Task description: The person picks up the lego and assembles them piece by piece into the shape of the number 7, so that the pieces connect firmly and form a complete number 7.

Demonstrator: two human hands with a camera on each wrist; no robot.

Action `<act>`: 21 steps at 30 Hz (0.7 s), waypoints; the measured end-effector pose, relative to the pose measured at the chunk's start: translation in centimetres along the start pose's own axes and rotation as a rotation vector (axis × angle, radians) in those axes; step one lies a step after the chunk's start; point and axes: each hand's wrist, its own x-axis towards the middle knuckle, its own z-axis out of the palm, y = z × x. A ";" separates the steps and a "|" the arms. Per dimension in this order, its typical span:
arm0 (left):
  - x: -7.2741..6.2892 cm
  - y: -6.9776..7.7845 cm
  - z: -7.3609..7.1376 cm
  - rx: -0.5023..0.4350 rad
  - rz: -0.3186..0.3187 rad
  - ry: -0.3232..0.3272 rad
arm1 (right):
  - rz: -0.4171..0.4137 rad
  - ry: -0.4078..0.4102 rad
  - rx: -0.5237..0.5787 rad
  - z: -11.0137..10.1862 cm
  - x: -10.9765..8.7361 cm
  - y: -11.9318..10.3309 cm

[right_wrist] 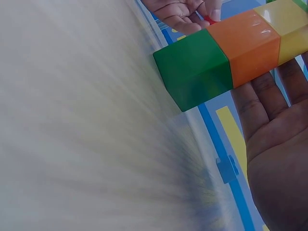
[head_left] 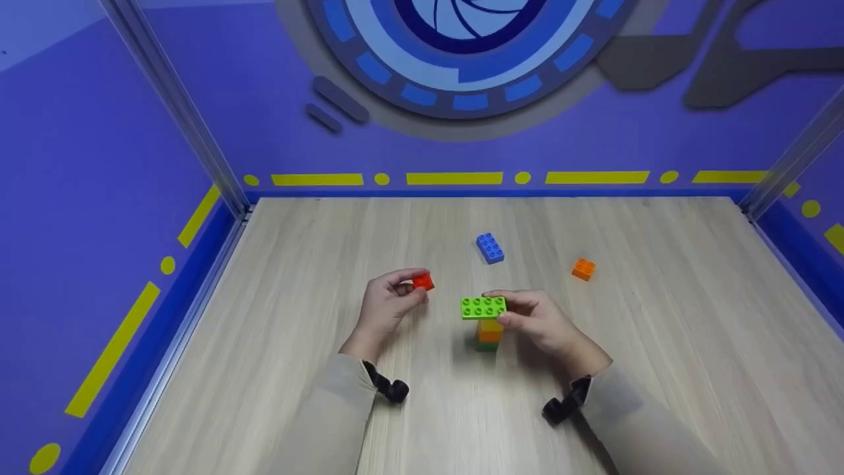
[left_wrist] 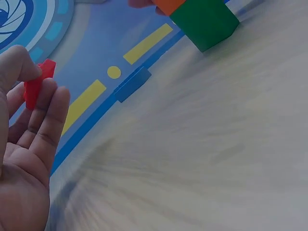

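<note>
My left hand point(head_left: 382, 307) pinches a small red toy brick point(head_left: 423, 282) between thumb and fingers, left of a brick stack. The thumb and fingers of my right hand point(head_left: 546, 324) grip the right end of a light green eight-stud brick point(head_left: 483, 307), which tops that stack. Under it come a yellow brick point(right_wrist: 288, 24), an orange brick point(right_wrist: 245, 41) and a dark green brick point(right_wrist: 192, 67) at the bottom. The light green brick juts out to the left over the narrower ones. Whether the stack's base touches the table is hard to tell.
Beyond the hands, a blue eight-stud brick point(head_left: 490, 248) lies on the wooden table point(head_left: 316, 251). Farther right lies a separate small orange brick point(head_left: 583, 269). Blue-purple printed panels point(head_left: 198, 86) wall in the table at the back and sides.
</note>
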 end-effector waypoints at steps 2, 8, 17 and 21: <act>-0.1 0.2 0.1 -0.005 -0.007 -0.024 | 0.007 0.005 -0.004 0.0 -0.1 -0.1; -0.8 2.3 0.3 0.020 0.024 -0.090 | 0.042 0.009 -0.034 0.4 -0.1 -0.1; -2.0 5.3 0.9 0.120 0.088 -0.180 | 0.037 -0.004 -0.053 0.3 -0.2 -0.1; -2.1 6.0 1.1 0.109 0.075 -0.212 | 0.047 0.004 -0.069 0.1 -0.2 -0.4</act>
